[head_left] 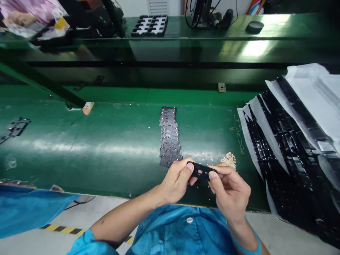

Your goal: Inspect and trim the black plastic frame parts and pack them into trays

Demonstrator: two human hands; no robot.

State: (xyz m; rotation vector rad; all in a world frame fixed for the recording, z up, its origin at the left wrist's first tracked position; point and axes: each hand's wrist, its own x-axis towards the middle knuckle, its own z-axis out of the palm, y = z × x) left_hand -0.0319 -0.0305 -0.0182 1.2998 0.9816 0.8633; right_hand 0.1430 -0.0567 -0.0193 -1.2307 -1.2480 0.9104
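Between both hands I hold a thin black plastic part with cut-out slots [202, 171], just above the near edge of the green bench. My left hand [177, 179] pinches its left end between thumb and fingers. Its right end sits in the pinch of my right hand [230, 186]. Beyond my left hand, a row of overlapping dark flat parts [169, 136] runs away from me on the bench. Close behind my right hand lies a small heap of tiny beige pieces [229, 160], with some strewn to its left.
Black parts in trays with white sheets [289, 138] cover the right side. A green post [53, 86] slants in at left, near loose black parts [16, 128]. A raised shelf [212, 44] behind bears a black-and-white tray [150, 25]. At the upper left is another person's hand [23, 18].
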